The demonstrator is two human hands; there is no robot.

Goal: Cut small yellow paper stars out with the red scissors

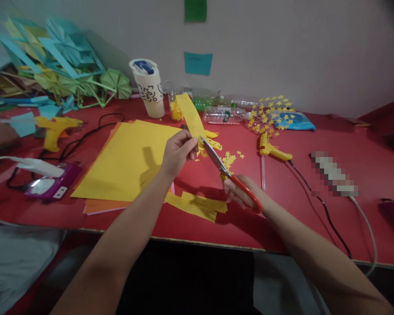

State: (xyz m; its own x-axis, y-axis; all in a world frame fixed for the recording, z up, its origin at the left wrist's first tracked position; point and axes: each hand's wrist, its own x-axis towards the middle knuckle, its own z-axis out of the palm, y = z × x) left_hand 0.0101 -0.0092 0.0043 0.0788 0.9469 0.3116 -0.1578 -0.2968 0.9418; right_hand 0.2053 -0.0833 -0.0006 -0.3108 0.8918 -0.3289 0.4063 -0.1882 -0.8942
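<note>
Pinched in my left hand is the lower end of a yellow paper strip, which stands up above my fingers. My right hand grips the red-handled scissors, their blades reaching up to the strip beside my left fingertips. Whether the blades touch the paper is hard to make out. Small yellow paper stars lie in a pile beyond the scissors, with yellow scraps behind them. More yellow strips rest on the table below my hands.
Yellow sheets cover orange ones at left. A white tumbler, clear bottles and a star-covered piece stand behind. Yellow glue guns with cords lie on both sides. A purple power block and another person's blurred arm are left.
</note>
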